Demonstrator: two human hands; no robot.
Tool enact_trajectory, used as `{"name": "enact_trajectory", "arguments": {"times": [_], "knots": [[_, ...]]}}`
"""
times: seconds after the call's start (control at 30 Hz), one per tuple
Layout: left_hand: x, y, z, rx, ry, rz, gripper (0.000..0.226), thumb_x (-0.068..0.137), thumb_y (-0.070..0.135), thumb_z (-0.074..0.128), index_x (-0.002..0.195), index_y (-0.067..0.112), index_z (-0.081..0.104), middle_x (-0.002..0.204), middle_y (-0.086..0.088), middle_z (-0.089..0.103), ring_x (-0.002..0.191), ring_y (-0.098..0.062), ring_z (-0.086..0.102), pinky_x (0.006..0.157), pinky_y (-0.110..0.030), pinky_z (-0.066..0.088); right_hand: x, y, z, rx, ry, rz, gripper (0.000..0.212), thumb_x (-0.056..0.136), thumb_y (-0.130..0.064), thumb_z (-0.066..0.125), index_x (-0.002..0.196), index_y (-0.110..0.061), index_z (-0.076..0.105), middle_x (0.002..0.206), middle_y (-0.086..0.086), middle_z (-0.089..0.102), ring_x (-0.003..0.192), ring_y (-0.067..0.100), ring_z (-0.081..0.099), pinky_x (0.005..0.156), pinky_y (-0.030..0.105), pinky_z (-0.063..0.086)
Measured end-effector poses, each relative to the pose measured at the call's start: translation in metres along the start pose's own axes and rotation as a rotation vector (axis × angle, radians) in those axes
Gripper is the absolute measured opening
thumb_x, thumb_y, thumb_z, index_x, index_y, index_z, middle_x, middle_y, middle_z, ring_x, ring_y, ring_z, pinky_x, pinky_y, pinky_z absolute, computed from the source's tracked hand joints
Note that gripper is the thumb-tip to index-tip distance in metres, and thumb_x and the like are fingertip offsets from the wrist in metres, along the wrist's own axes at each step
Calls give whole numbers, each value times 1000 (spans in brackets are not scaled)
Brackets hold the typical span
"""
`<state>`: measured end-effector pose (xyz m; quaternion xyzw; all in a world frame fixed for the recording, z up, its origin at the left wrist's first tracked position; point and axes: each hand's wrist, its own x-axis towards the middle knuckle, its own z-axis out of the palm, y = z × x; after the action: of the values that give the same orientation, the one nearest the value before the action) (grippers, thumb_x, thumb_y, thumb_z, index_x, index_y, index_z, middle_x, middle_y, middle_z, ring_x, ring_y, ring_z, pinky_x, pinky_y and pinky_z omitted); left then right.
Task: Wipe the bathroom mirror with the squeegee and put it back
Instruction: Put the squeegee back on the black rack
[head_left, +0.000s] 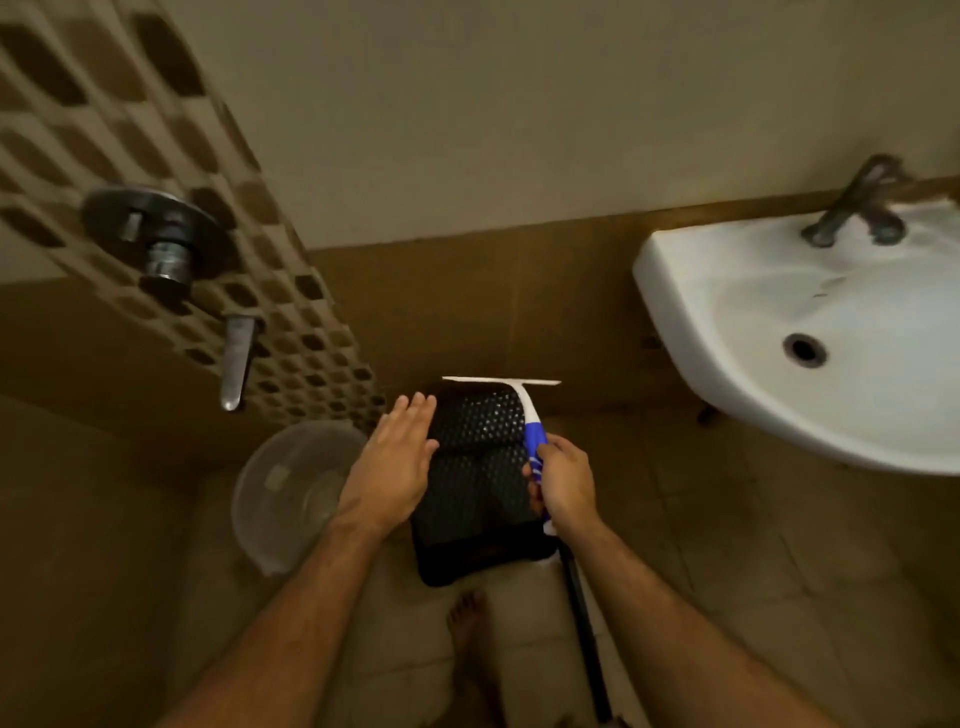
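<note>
A squeegee (522, 402) with a white blade and a blue-and-white handle is held low over a black perforated stool (475, 483) on the floor. My right hand (563, 480) grips the blue handle, and the blade points away from me toward the wall. My left hand (397, 457) is flat with straight fingers at the stool's left edge. No mirror is in view.
A white washbasin (769, 415) with a tap (857, 208) hangs at the right. A shower mixer (156, 239) and spout (236, 358) stick out of the mosaic wall at the left. A clear bucket (291, 493) stands left of the stool. A dark pole (584, 639) leans below my right hand, beside my bare foot (467, 629).
</note>
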<state>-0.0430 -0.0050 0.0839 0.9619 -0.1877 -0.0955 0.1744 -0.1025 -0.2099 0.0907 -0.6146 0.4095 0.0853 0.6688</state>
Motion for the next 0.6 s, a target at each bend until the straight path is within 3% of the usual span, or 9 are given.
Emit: {"name": "enact_trajectory", "arguments": {"times": [0.1, 0.23, 0.33, 0.4, 0.6], "knots": [[13, -30, 23, -4, -13, -62, 59, 107, 33, 34, 160, 16, 14, 167, -1, 10, 155, -17, 2, 127, -34, 9, 35, 17, 15, -62, 18, 38, 24, 86, -8, 42, 84, -25, 60, 65, 6, 56, 40, 14, 44, 36, 20, 32], [19, -59, 68, 0, -68, -113, 61, 106, 35, 34, 160, 15, 13, 167, -3, 8, 155, -20, 1, 126, -35, 9, 76, 50, 28, -116, -15, 152, 29, 91, -4, 40, 106, -22, 58, 68, 6, 55, 48, 17, 43, 44, 23, 33], [19, -75, 102, -28, -87, -156, 61, 106, 38, 33, 159, 17, 13, 167, -2, 7, 155, -20, 2, 126, -37, 10, 100, 78, 36, -181, -61, 202, 31, 94, -2, 40, 117, -11, 59, 66, 4, 55, 46, 13, 39, 37, 16, 30], [20, -82, 120, -64, -96, -188, 62, 105, 42, 30, 160, 18, 12, 167, -2, 7, 155, -19, 1, 125, -37, 10, 112, 91, 42, -197, -83, 215, 32, 96, -4, 41, 123, -11, 57, 69, 4, 57, 45, 11, 40, 35, 15, 31], [20, -95, 152, -99, -81, -246, 62, 105, 41, 29, 158, 11, 19, 166, -8, 14, 154, -23, 9, 124, -35, 10, 150, 106, 61, -217, -102, 193, 37, 98, -9, 42, 133, -17, 52, 89, 7, 63, 53, 7, 47, 46, 24, 36]]}}
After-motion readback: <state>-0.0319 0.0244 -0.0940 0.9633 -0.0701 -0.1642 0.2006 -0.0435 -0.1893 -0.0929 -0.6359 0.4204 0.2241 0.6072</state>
